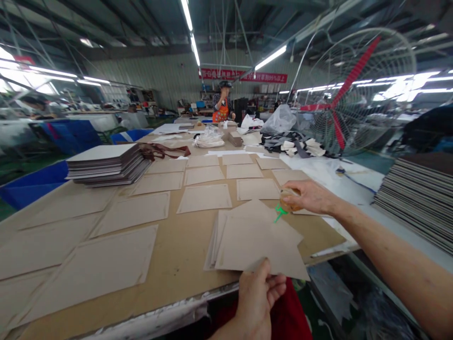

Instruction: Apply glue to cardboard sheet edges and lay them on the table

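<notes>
Left hand (256, 302): fingers pinch a fanned stack of card sheets (255, 241) at the surface (177, 264) edge, steadying it. Right hand (307, 196): fingers wrapped around a small tape roll (287, 200) above the stack.

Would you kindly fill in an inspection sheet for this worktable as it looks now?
Surface: long brown table, covered in rows of flat beige card sheets.
Job's things: fanned beige card stack; small amber roll with green tab.
Clutter: grey board stacks; white bags.
Hands: left hand pinches the stack's near edge; right hand holds the roll.
Cables: nothing seen.
Surroundings: red-bladed fan; a person in an orange apron.
</notes>
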Motion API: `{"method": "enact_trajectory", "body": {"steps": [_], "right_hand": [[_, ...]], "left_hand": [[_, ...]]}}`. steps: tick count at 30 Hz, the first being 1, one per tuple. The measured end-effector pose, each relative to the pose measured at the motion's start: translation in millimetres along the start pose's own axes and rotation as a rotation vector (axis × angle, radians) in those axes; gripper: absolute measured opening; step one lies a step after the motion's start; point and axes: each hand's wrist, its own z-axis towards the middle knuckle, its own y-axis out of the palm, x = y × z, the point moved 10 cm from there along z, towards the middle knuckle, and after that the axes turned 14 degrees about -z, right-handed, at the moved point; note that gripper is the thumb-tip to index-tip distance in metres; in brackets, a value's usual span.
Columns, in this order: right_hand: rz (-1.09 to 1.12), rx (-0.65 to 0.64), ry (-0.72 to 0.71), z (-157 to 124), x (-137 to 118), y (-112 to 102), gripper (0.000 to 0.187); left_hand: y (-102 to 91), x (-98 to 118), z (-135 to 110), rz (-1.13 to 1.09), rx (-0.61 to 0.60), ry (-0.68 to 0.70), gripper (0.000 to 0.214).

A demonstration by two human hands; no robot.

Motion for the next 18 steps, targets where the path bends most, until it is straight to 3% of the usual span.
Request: {"method": "enact_trajectory", "body": {"steps": [8,18], "right_hand": [[0.010,0.044,0.054,-27,21,-4,0.034],[0.067,0.062,-0.028,-91,-11,-21,0.031]], "left_hand": [[-6.5,-5,8,0.072,-0.017,-0.016,0.022],[-6.6,-3,6,0.079,-0.012,-0.009,0.016]]}}
